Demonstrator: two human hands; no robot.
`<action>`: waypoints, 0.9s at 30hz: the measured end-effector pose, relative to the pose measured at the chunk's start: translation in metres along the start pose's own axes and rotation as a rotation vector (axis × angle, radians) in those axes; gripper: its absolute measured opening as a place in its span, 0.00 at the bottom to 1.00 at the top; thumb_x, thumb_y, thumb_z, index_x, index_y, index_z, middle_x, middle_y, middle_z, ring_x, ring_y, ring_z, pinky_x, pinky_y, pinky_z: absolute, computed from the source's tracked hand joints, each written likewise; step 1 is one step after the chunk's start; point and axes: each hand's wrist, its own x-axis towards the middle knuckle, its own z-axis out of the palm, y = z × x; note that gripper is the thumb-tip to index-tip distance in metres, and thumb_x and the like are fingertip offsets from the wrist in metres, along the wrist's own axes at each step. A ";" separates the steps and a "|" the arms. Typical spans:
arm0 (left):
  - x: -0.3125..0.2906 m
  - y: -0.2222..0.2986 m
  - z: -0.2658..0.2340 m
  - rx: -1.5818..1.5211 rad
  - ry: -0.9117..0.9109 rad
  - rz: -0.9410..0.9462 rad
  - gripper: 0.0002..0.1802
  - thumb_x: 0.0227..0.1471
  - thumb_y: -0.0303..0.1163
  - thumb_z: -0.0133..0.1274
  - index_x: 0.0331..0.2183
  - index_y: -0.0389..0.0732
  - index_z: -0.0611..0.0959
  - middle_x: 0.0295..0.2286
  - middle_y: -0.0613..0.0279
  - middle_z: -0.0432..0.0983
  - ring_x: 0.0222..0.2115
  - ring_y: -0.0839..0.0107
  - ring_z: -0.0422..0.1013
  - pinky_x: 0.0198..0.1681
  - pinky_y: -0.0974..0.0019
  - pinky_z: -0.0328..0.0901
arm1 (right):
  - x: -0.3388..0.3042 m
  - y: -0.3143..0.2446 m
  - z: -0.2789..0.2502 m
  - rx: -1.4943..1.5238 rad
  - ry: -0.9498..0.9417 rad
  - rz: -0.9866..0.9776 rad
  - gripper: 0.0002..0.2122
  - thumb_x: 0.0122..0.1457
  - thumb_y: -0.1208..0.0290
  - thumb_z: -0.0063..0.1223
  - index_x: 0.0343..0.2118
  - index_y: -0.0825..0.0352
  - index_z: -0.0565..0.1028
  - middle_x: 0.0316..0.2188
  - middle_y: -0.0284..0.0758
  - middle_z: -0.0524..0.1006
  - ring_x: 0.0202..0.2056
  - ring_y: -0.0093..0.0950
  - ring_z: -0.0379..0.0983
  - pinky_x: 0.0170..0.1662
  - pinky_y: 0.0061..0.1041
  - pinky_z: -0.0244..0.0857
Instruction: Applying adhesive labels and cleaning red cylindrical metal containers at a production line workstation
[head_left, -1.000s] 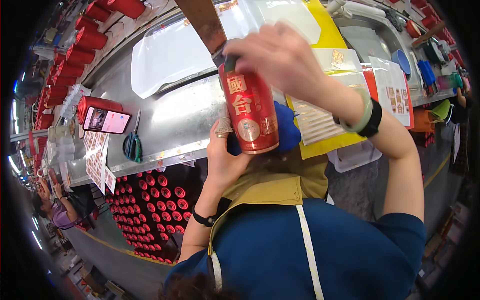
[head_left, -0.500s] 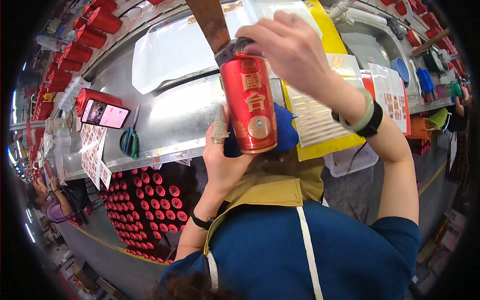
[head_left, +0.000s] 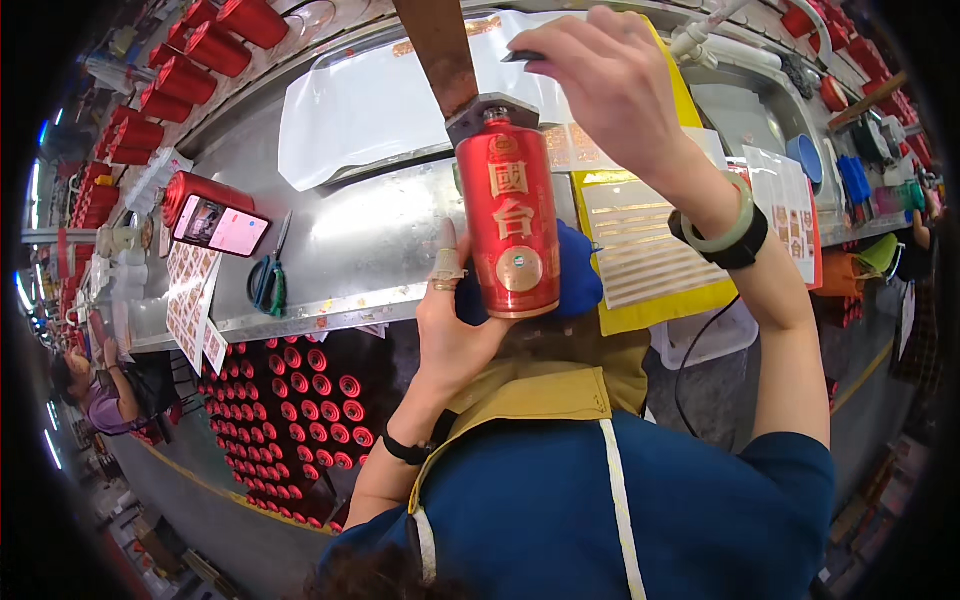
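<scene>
A red bottle (head_left: pixel 510 230) with gold lettering and a round gold emblem lies before me, its neck toward a dark angular block (head_left: pixel 490 103) at the end of a brown bar (head_left: pixel 440 45). My left hand (head_left: pixel 457 335) is closed around the bottle's lower end from the left; a pale mesh wrap covers one finger. Up and to the right of the neck, apart from the bottle, my right hand (head_left: pixel 622 95) pinches a small dark thin piece (head_left: pixel 522 57) whose kind I cannot make out. A blue cloth (head_left: pixel 578 270) shows beside the bottle's base.
Left on the metal bench are a phone (head_left: pixel 220 226) leaning on a red container, scissors (head_left: pixel 268 280) and sticker sheets (head_left: pixel 190 300). Gold-strip sheets (head_left: pixel 650 240) lie on a yellow folder at the right. Many red round items (head_left: pixel 300 385) stand below, left; a person (head_left: pixel 105 400) sits at far left.
My right hand has lifted off the bottle's neck, up and to the right, with the dark piece. The neck is now uncovered. My left hand still holds the bottle.
</scene>
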 end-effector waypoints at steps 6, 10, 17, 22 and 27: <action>0.039 0.015 -0.025 -0.012 -0.135 0.165 0.64 0.40 0.46 0.77 0.70 0.34 0.59 0.66 0.40 0.58 0.65 0.46 0.62 0.66 0.51 0.58 | -0.013 -0.038 -0.054 0.229 -0.016 0.360 0.10 0.53 0.77 0.67 0.40 0.64 0.82 0.33 0.33 0.82 0.36 0.35 0.77 0.41 0.32 0.69; 0.064 0.020 -0.018 0.259 -0.018 0.265 0.50 0.43 0.52 0.73 0.61 0.33 0.75 0.63 0.34 0.61 0.57 0.41 0.68 0.60 0.49 0.65 | -0.032 -0.062 -0.075 0.342 -0.064 0.609 0.12 0.55 0.83 0.65 0.43 0.68 0.81 0.35 0.39 0.82 0.35 0.34 0.79 0.38 0.28 0.73; 0.074 0.012 -0.020 0.275 0.026 0.328 0.39 0.43 0.49 0.73 0.51 0.32 0.83 0.61 0.28 0.65 0.51 0.42 0.74 0.52 0.49 0.72 | -0.070 -0.066 -0.086 0.292 -0.061 0.817 0.09 0.61 0.78 0.64 0.45 0.69 0.80 0.33 0.36 0.81 0.34 0.25 0.78 0.39 0.23 0.70; 0.093 0.030 -0.021 0.493 -0.067 0.368 0.37 0.42 0.49 0.73 0.50 0.36 0.85 0.57 0.33 0.67 0.49 0.42 0.73 0.50 0.49 0.72 | -0.074 -0.077 -0.079 0.404 -0.014 0.961 0.10 0.63 0.74 0.64 0.46 0.70 0.80 0.33 0.34 0.82 0.34 0.23 0.76 0.40 0.22 0.69; 0.107 0.014 -0.032 0.359 -0.124 0.372 0.31 0.47 0.44 0.71 0.49 0.36 0.85 0.52 0.39 0.71 0.47 0.42 0.73 0.50 0.49 0.70 | -0.076 -0.087 -0.077 0.448 0.020 1.032 0.11 0.63 0.73 0.64 0.46 0.70 0.80 0.33 0.34 0.81 0.35 0.22 0.75 0.41 0.22 0.69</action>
